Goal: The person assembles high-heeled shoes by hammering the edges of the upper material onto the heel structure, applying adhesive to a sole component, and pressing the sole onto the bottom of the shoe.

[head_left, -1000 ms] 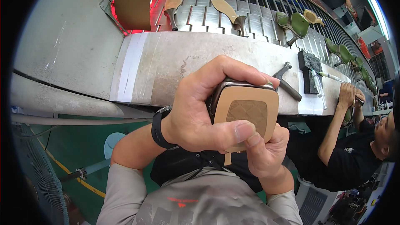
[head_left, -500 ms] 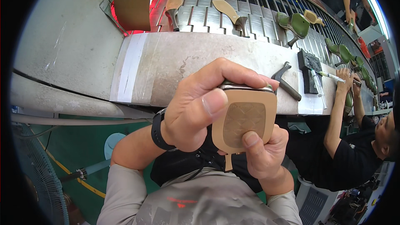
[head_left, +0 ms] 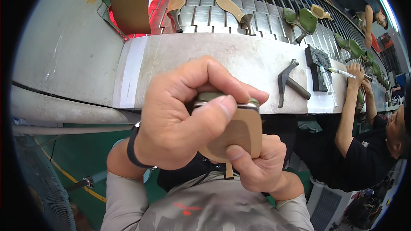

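Note:
Held over the near edge of the bench is a green high-heeled shoe, its tan sole turned up to me and its square toe pointing away. The narrow tan heel hangs toward my body. My left hand is closed around the toe end, thumb along the sole's front edge and fingers over the top. Lower on the sole, the thumb of my right hand presses while its fingers wrap behind the shoe. Most of the green upper is hidden by the sole and my left hand.
On the bench lie a hammer, a dark block and syringes. Beyond runs a metal conveyor with soles and green heeled shoes. A co-worker works at the right; a fan stands at the left.
Both hands have shifted left with the shoe. It has tilted, so more green shows at the toe, and my left hand covers more of the sole.

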A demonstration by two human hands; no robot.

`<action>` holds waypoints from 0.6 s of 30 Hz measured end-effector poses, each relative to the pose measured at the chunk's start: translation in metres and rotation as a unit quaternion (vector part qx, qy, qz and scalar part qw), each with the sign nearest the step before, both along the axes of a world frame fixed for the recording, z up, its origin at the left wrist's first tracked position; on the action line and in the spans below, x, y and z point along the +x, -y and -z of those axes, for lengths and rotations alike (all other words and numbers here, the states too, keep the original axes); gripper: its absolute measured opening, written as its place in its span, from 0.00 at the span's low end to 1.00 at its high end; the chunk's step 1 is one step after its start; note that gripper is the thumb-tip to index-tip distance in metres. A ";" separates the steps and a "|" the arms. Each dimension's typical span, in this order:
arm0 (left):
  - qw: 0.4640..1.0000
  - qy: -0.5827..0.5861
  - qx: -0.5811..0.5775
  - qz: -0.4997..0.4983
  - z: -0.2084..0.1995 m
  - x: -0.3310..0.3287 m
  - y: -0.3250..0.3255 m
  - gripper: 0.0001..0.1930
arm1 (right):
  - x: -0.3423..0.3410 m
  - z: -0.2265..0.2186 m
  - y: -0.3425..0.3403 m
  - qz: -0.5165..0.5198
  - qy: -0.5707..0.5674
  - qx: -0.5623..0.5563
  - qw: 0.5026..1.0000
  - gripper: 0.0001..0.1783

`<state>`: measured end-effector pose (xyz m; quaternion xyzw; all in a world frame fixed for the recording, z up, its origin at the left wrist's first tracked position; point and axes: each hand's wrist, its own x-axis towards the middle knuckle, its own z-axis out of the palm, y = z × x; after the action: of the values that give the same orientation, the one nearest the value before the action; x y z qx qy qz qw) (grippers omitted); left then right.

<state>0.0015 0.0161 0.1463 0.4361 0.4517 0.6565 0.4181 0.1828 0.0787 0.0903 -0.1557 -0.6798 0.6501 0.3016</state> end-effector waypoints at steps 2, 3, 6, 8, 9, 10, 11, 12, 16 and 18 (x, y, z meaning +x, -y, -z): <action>0.995 -0.072 -0.065 -0.028 -0.016 0.000 0.001 0.09 | -0.002 -0.002 0.003 -0.005 0.005 0.009 1.000 0.07; 0.995 -0.073 -0.068 -0.028 -0.018 0.000 0.002 0.09 | -0.004 -0.002 0.006 -0.014 0.014 0.037 0.999 0.07; 0.988 -0.115 -0.098 -0.027 -0.020 -0.003 0.006 0.15 | -0.009 0.003 0.010 -0.015 0.003 0.105 0.994 0.07; 0.987 -0.125 -0.099 -0.029 -0.021 -0.004 0.006 0.16 | -0.011 0.005 0.009 -0.006 -0.017 0.145 0.989 0.06; 0.986 -0.136 -0.095 -0.031 -0.021 -0.005 0.005 0.17 | -0.011 0.005 0.009 0.000 -0.009 0.150 0.989 0.06; 0.984 -0.142 -0.099 -0.043 -0.021 -0.007 0.003 0.16 | -0.012 0.005 0.008 0.006 -0.001 0.156 0.988 0.08; 0.982 -0.147 -0.104 -0.056 -0.019 -0.012 -0.001 0.16 | -0.013 0.006 0.004 0.006 0.001 0.153 0.988 0.08; 0.988 -0.104 -0.106 -0.048 -0.020 -0.016 -0.010 0.14 | -0.013 0.004 -0.002 0.009 0.033 0.114 0.993 0.08; 0.999 -0.024 -0.039 -0.006 -0.006 -0.051 -0.045 0.19 | -0.016 0.007 -0.033 -0.053 0.042 -0.140 0.988 0.13; 1.000 0.010 -0.001 -0.011 0.003 -0.058 -0.061 0.24 | -0.014 0.012 -0.054 -0.094 0.022 -0.151 0.984 0.14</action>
<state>-0.0568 0.0768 0.1429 0.4240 0.4530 0.6650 0.4157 0.1691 0.1327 0.0780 -0.1494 -0.5922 0.7669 0.1970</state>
